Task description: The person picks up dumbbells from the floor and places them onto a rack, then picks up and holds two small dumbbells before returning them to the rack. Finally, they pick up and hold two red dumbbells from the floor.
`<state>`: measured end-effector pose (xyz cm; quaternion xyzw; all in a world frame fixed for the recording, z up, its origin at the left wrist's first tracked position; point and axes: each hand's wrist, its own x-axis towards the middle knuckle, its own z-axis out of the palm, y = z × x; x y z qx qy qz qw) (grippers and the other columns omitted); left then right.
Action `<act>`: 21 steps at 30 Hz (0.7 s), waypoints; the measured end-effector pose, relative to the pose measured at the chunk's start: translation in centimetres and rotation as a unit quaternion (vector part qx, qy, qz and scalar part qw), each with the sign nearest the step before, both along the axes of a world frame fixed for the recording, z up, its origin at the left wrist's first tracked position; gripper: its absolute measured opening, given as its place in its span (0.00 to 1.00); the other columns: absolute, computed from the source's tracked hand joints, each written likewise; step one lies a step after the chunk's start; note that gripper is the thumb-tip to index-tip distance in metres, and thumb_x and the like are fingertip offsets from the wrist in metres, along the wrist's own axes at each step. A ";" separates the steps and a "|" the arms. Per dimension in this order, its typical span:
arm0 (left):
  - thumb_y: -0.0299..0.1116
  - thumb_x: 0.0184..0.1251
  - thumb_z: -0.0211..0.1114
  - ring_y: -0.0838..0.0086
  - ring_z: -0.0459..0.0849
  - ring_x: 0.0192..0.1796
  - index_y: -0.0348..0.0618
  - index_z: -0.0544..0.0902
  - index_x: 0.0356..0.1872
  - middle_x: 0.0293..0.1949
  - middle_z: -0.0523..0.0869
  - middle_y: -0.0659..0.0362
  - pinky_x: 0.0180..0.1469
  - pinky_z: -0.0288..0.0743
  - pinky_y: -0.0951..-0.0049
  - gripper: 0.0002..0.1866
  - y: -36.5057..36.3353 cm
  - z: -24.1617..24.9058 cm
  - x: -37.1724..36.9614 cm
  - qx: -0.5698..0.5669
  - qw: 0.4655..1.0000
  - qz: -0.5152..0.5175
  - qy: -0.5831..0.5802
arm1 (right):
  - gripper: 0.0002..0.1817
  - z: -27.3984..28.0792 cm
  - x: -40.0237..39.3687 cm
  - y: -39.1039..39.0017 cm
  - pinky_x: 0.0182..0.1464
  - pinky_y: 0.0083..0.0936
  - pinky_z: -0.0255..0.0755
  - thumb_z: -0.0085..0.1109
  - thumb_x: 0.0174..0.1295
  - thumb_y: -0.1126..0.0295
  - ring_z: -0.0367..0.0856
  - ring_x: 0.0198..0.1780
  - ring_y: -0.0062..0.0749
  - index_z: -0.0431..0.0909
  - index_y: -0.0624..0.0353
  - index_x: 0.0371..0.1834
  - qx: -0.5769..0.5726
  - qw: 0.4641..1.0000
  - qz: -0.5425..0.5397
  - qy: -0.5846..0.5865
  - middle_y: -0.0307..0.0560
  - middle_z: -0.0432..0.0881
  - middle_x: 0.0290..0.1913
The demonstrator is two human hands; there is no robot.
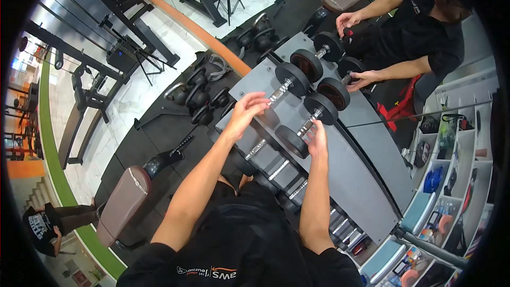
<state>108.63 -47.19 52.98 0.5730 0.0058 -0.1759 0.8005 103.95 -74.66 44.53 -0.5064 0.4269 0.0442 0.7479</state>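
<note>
Two black round-headed dumbbells rest side by side on the grey top board [366,180] of a rack in front of me. My left hand [247,114] is open, its fingers extended beside the chrome handle of the left dumbbell [292,78]; that dumbbell's near end is largely hidden. Loosely curved and apart, the fingers of my right hand [317,139] are at the handle of the right dumbbell [321,108], close to its near head. Both hands and both dumbbells appear again in the mirror behind the board.
More dumbbells [278,170] lie on the tier below, near my body. Kettlebells [199,95] stand on the black floor to the left, with a padded bench [125,204] closer. White shelves [451,172] hold small items at right. Another person [45,228] is at far left.
</note>
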 end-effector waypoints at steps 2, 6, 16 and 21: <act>0.32 0.69 0.63 0.69 0.82 0.57 0.36 0.74 0.62 0.55 0.83 0.50 0.59 0.74 0.69 0.22 -1.6 -0.7 2.4 0.035 0.999 -0.006 -0.024 | 0.28 -0.7 1.7 -0.6 0.53 0.54 0.65 0.64 0.59 0.51 0.73 0.64 0.50 0.71 0.49 0.60 0.061 0.997 0.035 0.044 0.47 0.77 0.58; 0.29 0.65 0.64 0.71 0.81 0.56 0.38 0.76 0.60 0.54 0.83 0.52 0.60 0.73 0.70 0.22 -4.4 -3.1 6.9 0.156 0.987 -0.022 -0.023 | 0.20 -3.9 4.4 -1.6 0.52 0.58 0.68 0.64 0.57 0.53 0.79 0.54 0.50 0.71 0.47 0.47 0.109 0.987 0.055 0.105 0.51 0.78 0.54; 0.39 0.55 0.70 0.62 0.87 0.46 0.39 0.80 0.56 0.45 0.87 0.49 0.45 0.80 0.62 0.27 -9.2 -11.1 14.4 0.397 0.893 -0.183 0.109 | 0.15 -5.4 7.1 0.8 0.32 0.40 0.71 0.63 0.59 0.57 0.77 0.26 0.36 0.69 0.53 0.26 0.061 0.978 -0.098 0.177 0.41 0.75 0.24; 0.43 0.63 0.68 0.63 0.88 0.35 0.40 0.79 0.54 0.41 0.88 0.52 0.28 0.77 0.59 0.23 -9.4 -12.4 15.4 0.246 0.881 -0.269 0.301 | 0.17 -5.4 7.5 1.3 0.17 0.29 0.59 0.63 0.56 0.61 0.65 0.15 0.28 0.67 0.54 0.19 0.001 0.970 -0.141 0.199 0.38 0.66 0.16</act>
